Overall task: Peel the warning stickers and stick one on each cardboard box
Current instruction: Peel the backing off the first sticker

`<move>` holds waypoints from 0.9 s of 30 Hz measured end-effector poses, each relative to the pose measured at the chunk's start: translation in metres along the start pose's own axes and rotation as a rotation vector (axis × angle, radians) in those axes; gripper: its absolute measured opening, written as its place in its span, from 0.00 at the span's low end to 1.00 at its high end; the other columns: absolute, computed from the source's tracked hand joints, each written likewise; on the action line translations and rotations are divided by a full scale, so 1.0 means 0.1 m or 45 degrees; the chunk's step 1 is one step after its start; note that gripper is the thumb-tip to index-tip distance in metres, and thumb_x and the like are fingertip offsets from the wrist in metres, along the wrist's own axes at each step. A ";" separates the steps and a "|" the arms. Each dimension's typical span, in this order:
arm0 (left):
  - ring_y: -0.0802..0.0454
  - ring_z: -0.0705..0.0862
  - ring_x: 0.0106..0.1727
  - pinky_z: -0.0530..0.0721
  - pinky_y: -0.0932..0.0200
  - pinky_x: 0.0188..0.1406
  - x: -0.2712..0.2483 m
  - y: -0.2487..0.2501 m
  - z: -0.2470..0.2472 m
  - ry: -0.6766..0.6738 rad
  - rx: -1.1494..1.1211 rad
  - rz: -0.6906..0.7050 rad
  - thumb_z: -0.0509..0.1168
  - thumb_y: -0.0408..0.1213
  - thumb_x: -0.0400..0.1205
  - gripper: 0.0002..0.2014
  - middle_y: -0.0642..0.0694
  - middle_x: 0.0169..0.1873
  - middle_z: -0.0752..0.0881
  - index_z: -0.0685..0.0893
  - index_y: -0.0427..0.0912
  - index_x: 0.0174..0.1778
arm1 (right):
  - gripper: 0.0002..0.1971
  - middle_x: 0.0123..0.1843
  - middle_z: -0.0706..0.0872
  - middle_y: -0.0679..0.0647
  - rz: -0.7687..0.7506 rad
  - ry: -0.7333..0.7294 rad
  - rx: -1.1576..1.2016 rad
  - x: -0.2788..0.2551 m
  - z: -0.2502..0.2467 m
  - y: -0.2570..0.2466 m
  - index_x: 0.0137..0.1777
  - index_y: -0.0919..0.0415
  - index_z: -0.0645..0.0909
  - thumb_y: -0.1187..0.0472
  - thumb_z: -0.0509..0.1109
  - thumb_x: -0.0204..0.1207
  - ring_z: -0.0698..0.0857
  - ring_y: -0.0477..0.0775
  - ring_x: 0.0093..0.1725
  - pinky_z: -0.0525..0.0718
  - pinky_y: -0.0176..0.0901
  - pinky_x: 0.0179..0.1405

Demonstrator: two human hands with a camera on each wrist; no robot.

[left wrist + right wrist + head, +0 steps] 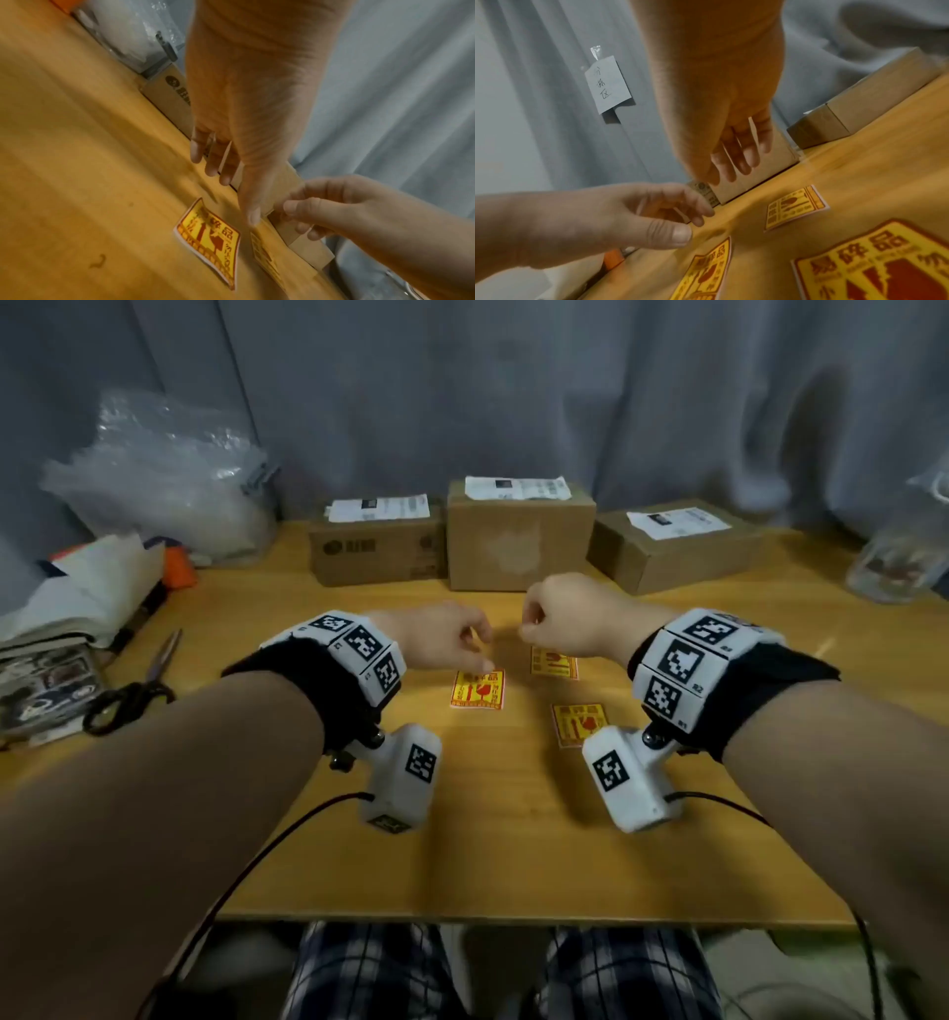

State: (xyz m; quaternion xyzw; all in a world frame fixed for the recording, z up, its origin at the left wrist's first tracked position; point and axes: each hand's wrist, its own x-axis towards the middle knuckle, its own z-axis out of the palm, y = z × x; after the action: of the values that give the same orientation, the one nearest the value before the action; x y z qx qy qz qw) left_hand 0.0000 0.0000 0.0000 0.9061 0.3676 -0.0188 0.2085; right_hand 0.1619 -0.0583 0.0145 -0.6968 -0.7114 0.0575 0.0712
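stickers: three lie flat on the table (513,839), none peeled, boxes (518,541) bare at the back. left hand (441,636) w/ loosely curled fingers holding nothing, fingertips at the left sticker (478,689); right hand (570,618) likewise empty above it. step: first pickup. next: lift that sticker, pick a corner off the backing.

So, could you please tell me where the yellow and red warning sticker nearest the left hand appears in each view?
Head: yellow and red warning sticker lies flat at table centre, just under the left hand.
Left wrist: lower centre, below the fingertips.
Right wrist: bottom edge, left of centre.
Shared landmark: the tall middle brown cardboard box.
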 end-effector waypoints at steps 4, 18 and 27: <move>0.52 0.72 0.60 0.71 0.59 0.62 0.08 -0.02 0.06 -0.179 0.033 -0.034 0.69 0.52 0.76 0.30 0.48 0.58 0.70 0.71 0.48 0.72 | 0.14 0.51 0.88 0.60 0.036 -0.074 -0.008 0.11 0.11 0.03 0.52 0.64 0.86 0.55 0.65 0.77 0.84 0.61 0.53 0.80 0.46 0.47; 0.66 0.80 0.29 0.77 0.75 0.31 0.38 -0.14 0.16 0.481 -0.767 0.060 0.67 0.30 0.79 0.02 0.49 0.32 0.80 0.80 0.38 0.45 | 0.21 0.36 0.81 0.55 -0.019 0.103 0.666 0.34 0.40 0.20 0.47 0.67 0.84 0.46 0.69 0.75 0.77 0.49 0.35 0.72 0.39 0.33; 0.57 0.78 0.34 0.79 0.69 0.36 0.40 -0.04 0.05 0.753 -1.075 0.151 0.64 0.32 0.81 0.05 0.48 0.33 0.81 0.80 0.42 0.40 | 0.07 0.29 0.86 0.47 -0.070 0.435 1.455 0.39 0.39 0.18 0.38 0.56 0.81 0.67 0.73 0.74 0.84 0.41 0.29 0.84 0.36 0.31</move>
State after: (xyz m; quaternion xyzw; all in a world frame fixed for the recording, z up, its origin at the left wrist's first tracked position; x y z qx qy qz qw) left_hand 0.0270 0.0268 -0.0129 0.7289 0.3346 0.4000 0.4436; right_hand 0.1721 -0.0181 -0.0268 -0.5287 -0.5641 0.3165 0.5496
